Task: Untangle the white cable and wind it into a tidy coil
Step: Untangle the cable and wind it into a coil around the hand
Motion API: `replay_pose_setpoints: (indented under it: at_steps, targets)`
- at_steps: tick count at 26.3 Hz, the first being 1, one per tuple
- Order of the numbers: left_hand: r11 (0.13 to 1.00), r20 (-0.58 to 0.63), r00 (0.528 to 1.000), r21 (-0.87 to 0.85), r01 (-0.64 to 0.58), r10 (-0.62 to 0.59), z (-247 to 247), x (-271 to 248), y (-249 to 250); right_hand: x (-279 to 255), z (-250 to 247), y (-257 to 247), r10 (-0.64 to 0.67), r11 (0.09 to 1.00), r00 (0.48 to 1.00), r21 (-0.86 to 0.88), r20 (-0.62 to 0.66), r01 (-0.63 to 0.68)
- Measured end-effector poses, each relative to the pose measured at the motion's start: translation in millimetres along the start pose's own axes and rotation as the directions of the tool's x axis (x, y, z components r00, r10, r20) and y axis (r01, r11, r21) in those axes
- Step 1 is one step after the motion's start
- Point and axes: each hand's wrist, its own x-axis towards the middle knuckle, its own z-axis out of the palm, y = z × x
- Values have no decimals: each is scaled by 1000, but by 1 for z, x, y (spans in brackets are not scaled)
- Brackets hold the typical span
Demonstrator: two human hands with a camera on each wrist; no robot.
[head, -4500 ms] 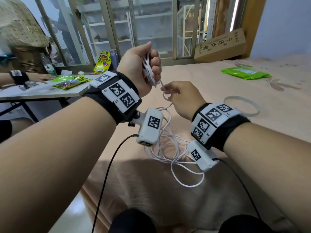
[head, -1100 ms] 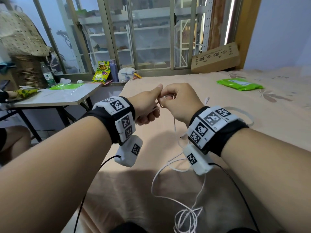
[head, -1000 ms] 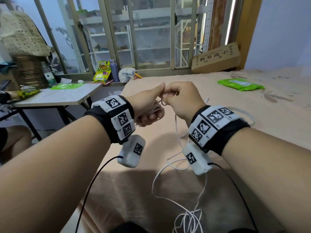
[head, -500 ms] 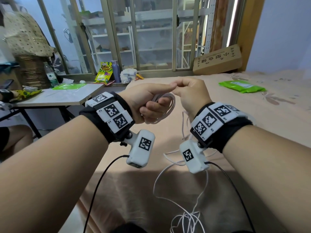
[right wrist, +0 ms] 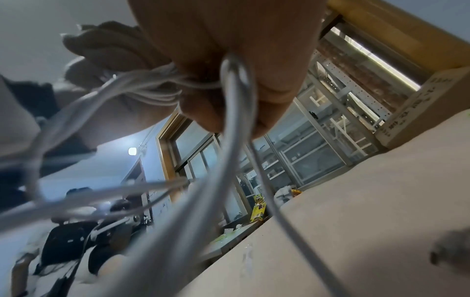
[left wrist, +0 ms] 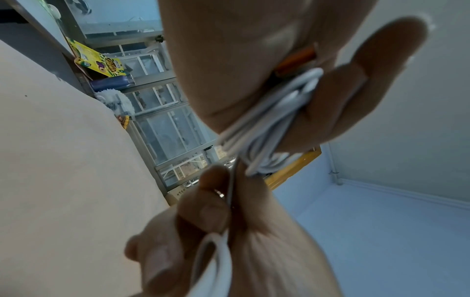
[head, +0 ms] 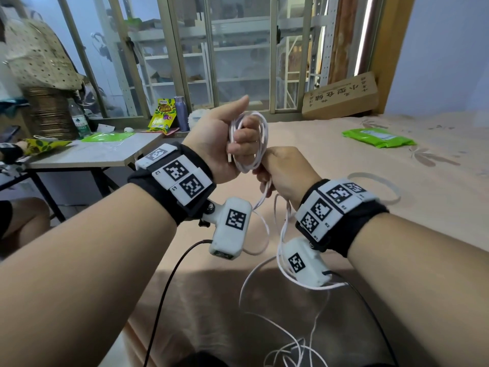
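Gripping white cable (head: 260,144) loops: left hand (head: 225,144) | right hand (head: 284,170) pinching strand below

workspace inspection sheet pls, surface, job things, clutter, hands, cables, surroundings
surface: tan bedsheet with a faint flower print, loose cable lying on it.
job's things: white cable, several loops wound round the left fingers; the rest hangs down to a loose tangle at the near edge.
clutter: green packet and a white ring on the sheet.
grippers: left hand grips the loops; right hand pinches the strand just below them.
cables: black leads run from the wrist cameras.
surroundings: side table with snack bags, bottle, cardboard box, glass doors.
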Motion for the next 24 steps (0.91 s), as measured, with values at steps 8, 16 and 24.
replay_pose_setpoints:
  at_steps: [8,16,24]
  targets:
    - [963,-193,963,-157,-217,185,8,7,2,-5,-1,-5,16,1000,993,-20,117,-13]
    - [940,-375,884,-82,-331,279,5,12,3,-13,-3,-6,44,982,967,-187,250,4]
    - [927,-558,753,90,-363,349,0,16,10,-18,-6,-7,189,930,890,-367,414,-27]
